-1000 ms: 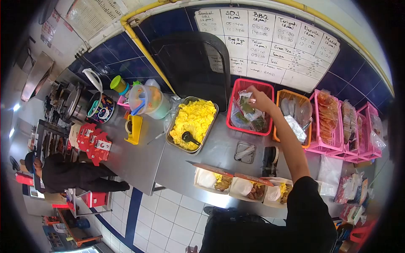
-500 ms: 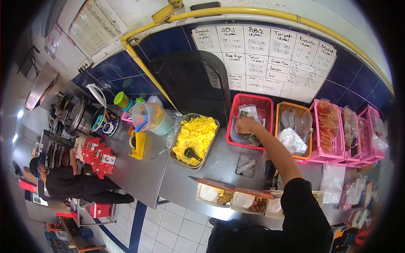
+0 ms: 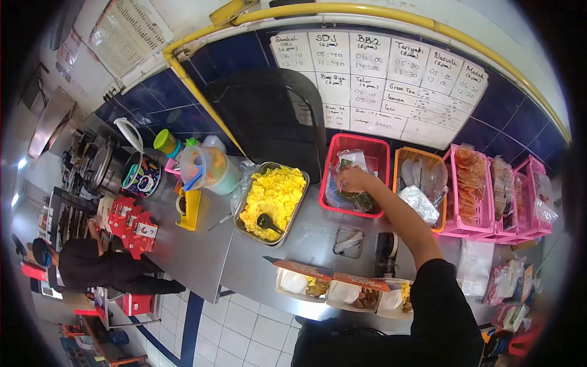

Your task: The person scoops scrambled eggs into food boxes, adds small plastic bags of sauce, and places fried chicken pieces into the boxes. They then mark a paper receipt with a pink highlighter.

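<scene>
Shifted within red basket (image 3: 384, 147) — right hand (image 3: 351, 179), half-curled, touching packets (image 3: 354, 157), hold unclear

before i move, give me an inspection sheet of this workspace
surface: steel counter, shiny, crowded along the wall side
job's things: packets in the red basket; open food boxes near the front edge
clutter: tray of yellow food with black spoon, orange basket, pink baskets
grippers: right hand at the packets, grip unclear; left hand out of view
cables: nothing seen on the counter
surroundings: co-worker at far left; whiteboard on the tiled wall
</scene>
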`<state>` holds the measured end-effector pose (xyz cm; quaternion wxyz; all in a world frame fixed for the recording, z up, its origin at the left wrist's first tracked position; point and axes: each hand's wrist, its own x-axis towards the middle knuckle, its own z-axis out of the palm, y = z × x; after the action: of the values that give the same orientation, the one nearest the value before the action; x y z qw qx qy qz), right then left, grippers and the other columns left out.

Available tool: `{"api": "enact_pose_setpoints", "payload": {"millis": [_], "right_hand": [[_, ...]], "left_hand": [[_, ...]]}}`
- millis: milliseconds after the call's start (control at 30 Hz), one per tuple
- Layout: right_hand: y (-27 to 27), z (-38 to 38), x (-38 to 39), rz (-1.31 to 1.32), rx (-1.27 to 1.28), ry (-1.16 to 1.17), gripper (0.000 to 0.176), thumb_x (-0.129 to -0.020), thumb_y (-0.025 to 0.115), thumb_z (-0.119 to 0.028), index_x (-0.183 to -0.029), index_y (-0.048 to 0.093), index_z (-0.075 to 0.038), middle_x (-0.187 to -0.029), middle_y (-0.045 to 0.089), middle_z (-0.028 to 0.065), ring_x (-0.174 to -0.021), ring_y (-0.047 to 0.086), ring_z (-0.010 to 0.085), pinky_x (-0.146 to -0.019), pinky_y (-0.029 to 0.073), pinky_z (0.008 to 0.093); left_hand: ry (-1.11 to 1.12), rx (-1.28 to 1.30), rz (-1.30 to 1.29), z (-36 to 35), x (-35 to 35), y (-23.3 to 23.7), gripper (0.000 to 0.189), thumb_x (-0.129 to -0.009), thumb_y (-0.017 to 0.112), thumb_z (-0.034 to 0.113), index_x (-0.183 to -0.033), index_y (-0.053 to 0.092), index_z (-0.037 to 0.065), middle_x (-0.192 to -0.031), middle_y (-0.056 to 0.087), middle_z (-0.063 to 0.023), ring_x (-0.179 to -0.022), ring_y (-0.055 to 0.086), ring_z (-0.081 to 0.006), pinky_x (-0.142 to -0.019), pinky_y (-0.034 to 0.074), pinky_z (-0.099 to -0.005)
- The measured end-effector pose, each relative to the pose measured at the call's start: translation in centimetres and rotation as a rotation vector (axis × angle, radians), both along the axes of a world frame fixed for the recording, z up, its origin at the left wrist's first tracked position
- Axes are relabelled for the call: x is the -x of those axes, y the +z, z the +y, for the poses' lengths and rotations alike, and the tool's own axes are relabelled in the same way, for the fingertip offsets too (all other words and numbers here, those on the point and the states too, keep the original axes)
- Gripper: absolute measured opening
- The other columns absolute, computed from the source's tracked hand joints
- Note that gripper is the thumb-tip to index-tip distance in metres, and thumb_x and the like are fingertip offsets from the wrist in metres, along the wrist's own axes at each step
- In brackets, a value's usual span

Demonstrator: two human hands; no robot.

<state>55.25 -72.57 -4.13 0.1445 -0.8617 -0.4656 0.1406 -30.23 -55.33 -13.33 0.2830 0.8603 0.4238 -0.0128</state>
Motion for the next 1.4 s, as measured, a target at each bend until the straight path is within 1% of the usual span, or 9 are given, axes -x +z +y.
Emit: {"api": "enact_pose_setpoints", "payload": {"millis": [333, 433, 533, 600, 800, 1033, 1100, 1200, 1400], "right_hand": [[-0.8, 0.8, 1.3, 0.04, 0.046, -0.066, 0.015, -0.075, 0.073, -0.024, -0.09, 0.076, -0.021, -0.103, 0.072, 0.0049, -0.114, 0.058, 0.0353, -0.091, 0.047, 0.0579], [-0.1, 0.2, 1.1, -0.192, -0.192, 0.0, 0.014, -0.075, 0.074, -0.024, -0.087, 0.075, -0.019, -0.091, 0.07, 0.0086, -0.101, 0.063, 0.034, -0.087, 0.051, 0.0511], [4.1, -0.5, -0.3, 0.153, -0.426, 0.07, 0.019, -0.076, 0.074, -0.024, -0.091, 0.074, -0.012, -0.091, 0.07, 0.0104, -0.094, 0.065, 0.0329, -0.083, 0.052, 0.0464], [9.1, -1.1, -0.1, 0.386, -0.502, -0.245, 0.022, -0.081, 0.071, -0.022, -0.098, 0.072, -0.007, -0.092, 0.07, 0.0132, -0.087, 0.066, 0.0331, -0.078, 0.053, 0.041], [12.6, -4.1, -4.6, -0.059, -0.298, -0.283, 0.026, -0.089, 0.066, -0.018, -0.108, 0.066, 0.0, -0.096, 0.069, 0.0211, -0.084, 0.067, 0.0369, -0.076, 0.052, 0.0414], [10.1, -3.5, -5.3, -0.014, -0.365, -0.224, 0.028, -0.086, 0.064, -0.019, -0.107, 0.066, 0.0, -0.09, 0.069, 0.0239, -0.088, 0.068, 0.0371, -0.078, 0.051, 0.045], [9.6, -3.2, -6.3, 0.187, 0.095, -0.138, 0.03, -0.082, 0.067, -0.022, -0.106, 0.069, -0.003, -0.095, 0.071, 0.0221, -0.093, 0.069, 0.0361, -0.082, 0.053, 0.0441], [6.2, -3.0, -6.6, 0.133, 0.175, -0.031, 0.027, -0.079, 0.069, -0.023, -0.099, 0.071, -0.005, -0.095, 0.072, 0.0196, -0.091, 0.069, 0.0366, -0.081, 0.054, 0.0436], [-4.1, -4.0, -5.7, 0.008, -0.07, -0.149, 0.013, -0.074, 0.07, -0.015, -0.084, 0.074, -0.007, -0.096, 0.07, 0.0127, -0.095, 0.066, 0.0335, -0.086, 0.053, 0.0423]], "left_hand": [[0.033, 0.019, 0.008, 0.1, 0.0, 0.1, 0.026, -0.096, 0.066, 0.021, -0.106, 0.059, -0.001, -0.086, 0.055, -0.0138, -0.084, 0.054, -0.0304, -0.083, 0.045, -0.0442], [0.048, 0.033, 0.009, -0.3, -0.1, -0.2, 0.026, -0.096, 0.066, 0.021, -0.106, 0.059, -0.001, -0.086, 0.055, -0.0139, -0.085, 0.054, -0.0303, -0.083, 0.045, -0.0442], [0.064, 0.045, 0.011, -0.9, -0.1, 0.0, 0.026, -0.096, 0.066, 0.021, -0.107, 0.059, -0.001, -0.086, 0.055, -0.0139, -0.085, 0.054, -0.0303, -0.083, 0.045, -0.0442], [0.069, 0.054, 0.015, -1.0, 0.0, -0.1, 0.027, -0.096, 0.066, 0.021, -0.108, 0.059, -0.001, -0.087, 0.055, -0.0139, -0.085, 0.054, -0.0302, -0.083, 0.045, -0.0442], [0.063, 0.048, -0.003, -1.4, 0.8, -0.5, 0.027, -0.095, 0.067, 0.021, -0.109, 0.059, -0.002, -0.087, 0.055, -0.014, -0.086, 0.054, -0.0301, -0.084, 0.046, -0.0443], [-0.085, -0.063, -0.072, -2.4, 5.0, -1.0, 0.028, -0.095, 0.067, 0.021, -0.111, 0.059, -0.002, -0.087, 0.055, -0.0141, -0.087, 0.054, -0.03, -0.085, 0.046, -0.0443], [-0.195, -0.151, -0.1, -3.0, 6.8, -0.8, 0.029, -0.095, 0.067, 0.021, -0.111, 0.059, -0.002, -0.087, 0.055, -0.0141, -0.087, 0.054, -0.0299, -0.085, 0.046, -0.0443], [0.704, 0.576, -0.074, -3.9, 6.5, -0.6, 0.042, -0.094, 0.068, 0.019, -0.128, 0.057, -0.002, -0.104, 0.061, -0.0129, -0.104, 0.056, -0.0254, -0.091, 0.046, -0.0424], [0.574, 0.432, 0.146, -3.4, 2.9, 0.2, 0.055, -0.091, 0.071, 0.025, -0.133, 0.052, -0.005, -0.113, 0.059, -0.0194, -0.11, 0.057, -0.0297, -0.093, 0.047, -0.0417]]}}
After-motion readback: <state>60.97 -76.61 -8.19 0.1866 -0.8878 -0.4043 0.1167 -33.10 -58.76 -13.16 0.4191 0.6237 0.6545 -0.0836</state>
